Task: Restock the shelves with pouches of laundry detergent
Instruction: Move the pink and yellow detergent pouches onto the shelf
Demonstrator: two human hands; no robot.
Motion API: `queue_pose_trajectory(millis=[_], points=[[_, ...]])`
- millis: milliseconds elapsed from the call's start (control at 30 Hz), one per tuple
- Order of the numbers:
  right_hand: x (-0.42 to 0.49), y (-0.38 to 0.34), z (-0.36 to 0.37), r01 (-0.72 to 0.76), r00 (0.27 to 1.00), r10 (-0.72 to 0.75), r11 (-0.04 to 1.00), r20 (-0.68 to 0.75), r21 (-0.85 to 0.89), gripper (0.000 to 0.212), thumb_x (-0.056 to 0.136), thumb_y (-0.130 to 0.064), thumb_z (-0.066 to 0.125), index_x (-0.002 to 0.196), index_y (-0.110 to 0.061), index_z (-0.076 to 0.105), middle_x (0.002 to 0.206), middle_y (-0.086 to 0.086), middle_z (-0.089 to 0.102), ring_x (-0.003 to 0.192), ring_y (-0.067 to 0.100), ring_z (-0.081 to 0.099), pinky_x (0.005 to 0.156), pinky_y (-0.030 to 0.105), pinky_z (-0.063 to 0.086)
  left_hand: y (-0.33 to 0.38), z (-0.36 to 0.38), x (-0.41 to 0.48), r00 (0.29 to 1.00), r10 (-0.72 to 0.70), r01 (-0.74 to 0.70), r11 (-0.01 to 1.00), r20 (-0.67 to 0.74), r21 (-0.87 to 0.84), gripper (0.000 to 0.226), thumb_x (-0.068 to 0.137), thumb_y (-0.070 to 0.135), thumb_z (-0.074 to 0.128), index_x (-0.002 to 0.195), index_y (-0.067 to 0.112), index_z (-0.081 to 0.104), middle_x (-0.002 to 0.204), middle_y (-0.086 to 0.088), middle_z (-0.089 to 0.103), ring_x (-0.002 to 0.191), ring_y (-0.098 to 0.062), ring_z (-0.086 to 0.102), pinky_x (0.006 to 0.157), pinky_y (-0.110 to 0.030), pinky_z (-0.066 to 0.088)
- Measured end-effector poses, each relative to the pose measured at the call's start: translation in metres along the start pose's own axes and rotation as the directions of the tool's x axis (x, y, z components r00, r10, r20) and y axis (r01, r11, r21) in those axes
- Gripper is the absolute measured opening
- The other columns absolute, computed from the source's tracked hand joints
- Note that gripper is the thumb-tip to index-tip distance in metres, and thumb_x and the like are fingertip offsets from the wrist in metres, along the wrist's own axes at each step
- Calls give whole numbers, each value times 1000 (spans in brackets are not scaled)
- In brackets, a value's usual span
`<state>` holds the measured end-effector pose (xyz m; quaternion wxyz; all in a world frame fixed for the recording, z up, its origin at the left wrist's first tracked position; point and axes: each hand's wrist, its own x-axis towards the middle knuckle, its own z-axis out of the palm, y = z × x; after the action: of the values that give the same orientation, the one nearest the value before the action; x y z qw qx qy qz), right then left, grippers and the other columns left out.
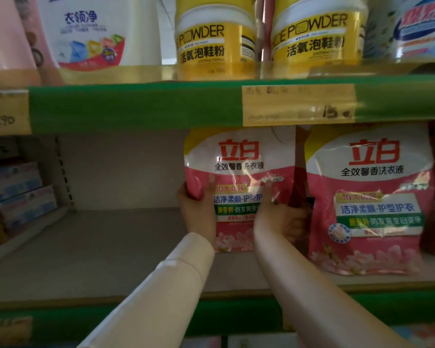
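Note:
A pink and white detergent pouch (239, 156) stands upright on the grey middle shelf (111, 247). My left hand (199, 209) grips its left edge, thumb on the front. My right hand (276, 217) holds its right edge, fingers wrapped behind and thumb on the front. A second, matching pouch (369, 197) stands just to the right, close to the shelf's front edge, touching or nearly touching the first.
The green shelf edge (136, 106) with a yellow price label (296, 104) hangs just above the pouches. Yellow powder tubs (214, 38) and a white bottle (93, 31) stand on the upper shelf. Stacked boxes (20, 192) sit at the left of the middle shelf.

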<state>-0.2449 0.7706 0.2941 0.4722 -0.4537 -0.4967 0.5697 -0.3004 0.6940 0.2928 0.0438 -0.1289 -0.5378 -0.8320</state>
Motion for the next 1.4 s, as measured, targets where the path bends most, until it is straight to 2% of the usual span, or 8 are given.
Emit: queue_pose_trajectory(millis=[400,600,767,967,1100,1200,1300,1400], points=[[-75,-18,-41,-85,980,110,984,165,-155,92,85,-53,53,149,-9,4,157,14,5,145,29,5,115,38,5,43,-17,-66,914,-367,389,913,-173,124,82,86,47,61,149,14,21,147,-10,41,133,-28,42,108,-42,38],[-119,-21,-77,-36,986,46,997,158,-66,84,82,-57,57,146,-12,26,153,7,27,142,27,21,116,47,18,70,-34,-118,932,-359,361,928,-42,86,65,88,43,60,140,9,39,139,-11,50,125,-24,51,105,-40,42],[-146,-5,-120,-74,997,72,994,27,78,78,85,-55,55,147,-17,26,154,4,25,143,23,20,115,46,24,78,-50,-178,912,-394,386,919,117,84,52,94,30,54,140,10,39,142,-3,47,129,-16,45,106,-28,37],[-166,33,-205,-201,967,235,940,-94,274,68,90,-51,50,145,-15,32,146,4,40,130,24,44,107,41,38,54,-55,-253,779,-556,535,830,290,154,53,96,31,50,143,12,35,143,-1,44,132,-17,42,110,-30,32],[-176,54,-276,-138,944,248,894,-216,426,60,93,-43,49,141,-9,39,143,7,45,127,24,47,107,39,39,33,-55,-317,716,-596,543,803,365,246,46,96,28,50,138,10,42,140,-4,47,130,-18,42,111,-28,29],[-193,67,-336,-99,887,284,886,-363,452,51,96,-35,48,136,-2,44,133,10,52,115,20,53,100,34,44,20,-60,-372,582,-694,666,706,423,241,53,95,32,52,142,12,39,144,-6,44,132,-21,42,111,-37,33],[-217,91,-400,-93,814,364,850,-452,518,39,97,-31,46,125,-3,51,100,0,58,87,12,56,69,19,48,-1,-70,-433,466,-751,721,628,467,292,68,83,45,61,138,8,44,142,-12,47,128,-26,48,108,-48,38],[-256,127,-460,-174,702,519,789,-488,590,41,96,-35,47,129,-9,51,115,11,59,113,29,56,79,28,51,-11,-99,-496,319,-818,723,537,480,434,48,96,30,51,136,5,46,140,-9,49,125,-20,49,111,-40,35]])
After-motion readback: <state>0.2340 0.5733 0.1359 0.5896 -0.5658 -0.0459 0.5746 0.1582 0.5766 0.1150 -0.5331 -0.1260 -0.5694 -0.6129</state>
